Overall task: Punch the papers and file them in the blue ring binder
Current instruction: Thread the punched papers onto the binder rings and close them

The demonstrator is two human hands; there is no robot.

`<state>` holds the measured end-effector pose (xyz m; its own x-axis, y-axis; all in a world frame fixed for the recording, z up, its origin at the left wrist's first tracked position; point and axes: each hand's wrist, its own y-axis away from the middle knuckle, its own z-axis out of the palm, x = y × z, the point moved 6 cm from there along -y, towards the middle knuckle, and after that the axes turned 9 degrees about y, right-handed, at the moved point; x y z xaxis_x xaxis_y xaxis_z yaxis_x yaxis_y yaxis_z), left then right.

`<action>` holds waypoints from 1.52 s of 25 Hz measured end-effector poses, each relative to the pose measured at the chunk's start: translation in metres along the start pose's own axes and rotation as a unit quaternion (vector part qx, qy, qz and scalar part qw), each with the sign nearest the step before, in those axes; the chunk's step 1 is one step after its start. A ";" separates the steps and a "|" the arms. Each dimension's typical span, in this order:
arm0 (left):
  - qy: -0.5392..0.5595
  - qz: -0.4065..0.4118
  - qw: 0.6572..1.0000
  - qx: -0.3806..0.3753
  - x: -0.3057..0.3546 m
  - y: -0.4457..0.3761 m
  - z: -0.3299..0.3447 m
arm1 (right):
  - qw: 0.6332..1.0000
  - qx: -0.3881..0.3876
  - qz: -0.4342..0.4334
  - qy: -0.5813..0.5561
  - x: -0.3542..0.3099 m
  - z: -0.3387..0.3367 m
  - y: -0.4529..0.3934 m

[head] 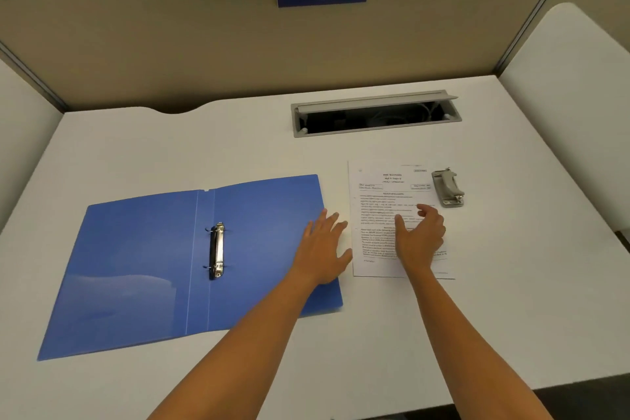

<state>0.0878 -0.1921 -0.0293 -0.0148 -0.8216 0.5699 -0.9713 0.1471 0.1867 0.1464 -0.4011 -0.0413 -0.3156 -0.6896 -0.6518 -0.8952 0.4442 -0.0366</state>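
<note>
My desk shows a smooth, matt white laminate; on it the blue ring binder lies open, its plastic cover glossy enough to catch a pale sheen, its ring clip bright polished metal. The papers are plain matt white, printed in black. The hole punch beside them looks like dull grey metal. The cable hatch is matt grey, the partition behind it a beige, cloth-like matt panel

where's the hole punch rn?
Head view, right side of the desk: the hole punch sits at the papers' top-right corner, beyond the right hand.
</note>
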 end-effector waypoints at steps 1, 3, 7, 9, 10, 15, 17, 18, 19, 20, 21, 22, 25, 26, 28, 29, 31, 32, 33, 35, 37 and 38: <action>-0.027 0.008 0.999 -0.027 0.007 -0.005 0.010 | 0.999 -0.003 0.029 0.043 0.010 -0.005 -0.008; -0.078 0.013 0.995 -0.066 0.015 -0.012 0.025 | 0.991 -0.037 0.085 0.096 0.027 -0.013 -0.020; -0.131 0.008 0.988 -0.080 0.022 -0.017 0.028 | 0.981 -0.081 0.103 0.143 0.040 -0.017 -0.031; -0.139 0.006 0.986 -0.088 0.025 -0.020 0.028 | 0.977 -0.087 0.095 0.169 0.040 -0.016 -0.031; -0.143 0.004 0.985 -0.092 0.026 -0.022 0.027 | 0.976 -0.091 0.093 0.177 0.038 -0.015 -0.031; -0.140 -0.005 0.984 -0.109 0.030 -0.022 0.025 | 0.965 -0.115 0.144 0.185 0.034 -0.019 -0.041; -0.125 -0.012 0.986 -0.114 0.030 -0.019 0.025 | 0.961 -0.127 0.168 0.181 0.041 -0.020 -0.049; -0.117 -0.016 0.986 -0.115 0.029 -0.018 0.025 | 0.959 -0.131 0.176 0.178 0.044 -0.020 -0.052; -0.112 -0.018 0.987 -0.118 0.029 -0.017 0.025 | 0.958 -0.132 0.184 0.173 0.047 -0.020 -0.056; -0.110 -0.020 0.986 -0.120 0.029 -0.016 0.025 | 0.959 -0.133 0.192 0.163 0.050 -0.019 -0.059; -0.109 -0.021 0.986 -0.123 0.029 -0.017 0.025 | 0.959 -0.134 0.196 0.153 0.051 -0.020 -0.060; -0.110 -0.021 0.986 -0.125 0.030 -0.017 0.024 | 0.961 -0.136 0.199 0.139 0.052 -0.020 -0.062; -0.122 -0.022 0.983 -0.134 0.030 -0.019 0.024 | 0.966 -0.149 0.184 0.107 0.049 -0.021 -0.067; -0.125 -0.023 0.983 -0.136 0.030 -0.019 0.024 | 0.965 -0.162 0.179 0.108 0.047 -0.021 -0.068; -0.132 -0.024 0.981 -0.139 0.030 -0.019 0.025 | 0.961 -0.179 0.188 0.090 0.047 -0.019 -0.069; -0.134 -0.023 0.981 -0.141 0.030 -0.019 0.025 | 0.960 -0.190 0.195 0.059 0.047 -0.015 -0.070; -0.133 -0.025 0.981 -0.141 0.031 -0.018 0.024 | 0.953 -0.212 0.210 -0.055 0.044 -0.007 -0.068; -0.133 -0.026 0.981 -0.141 0.031 -0.018 0.024 | 0.945 -0.229 0.209 -0.101 0.040 -0.003 -0.065; -0.134 -0.027 0.981 -0.140 0.030 -0.019 0.024 | 0.938 -0.248 0.201 -0.133 0.033 0.000 -0.063; -0.140 -0.027 0.980 -0.136 0.031 -0.020 0.024 | 0.943 -0.264 0.159 -0.128 0.020 0.001 -0.061; -0.140 -0.030 0.980 -0.137 0.031 -0.022 0.024 | 0.958 -0.246 0.106 -0.104 0.007 -0.008 -0.064; -0.121 -0.034 0.983 -0.133 0.032 -0.023 0.023 | 0.959 -0.246 0.087 -0.109 0.001 -0.014 -0.065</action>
<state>0.1040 -0.2342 -0.0336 -0.0388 -0.9368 0.3476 -0.8763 0.1991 0.4387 0.2000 -0.4386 -0.0295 -0.4485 -0.4690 -0.7609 -0.8920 0.1803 0.4146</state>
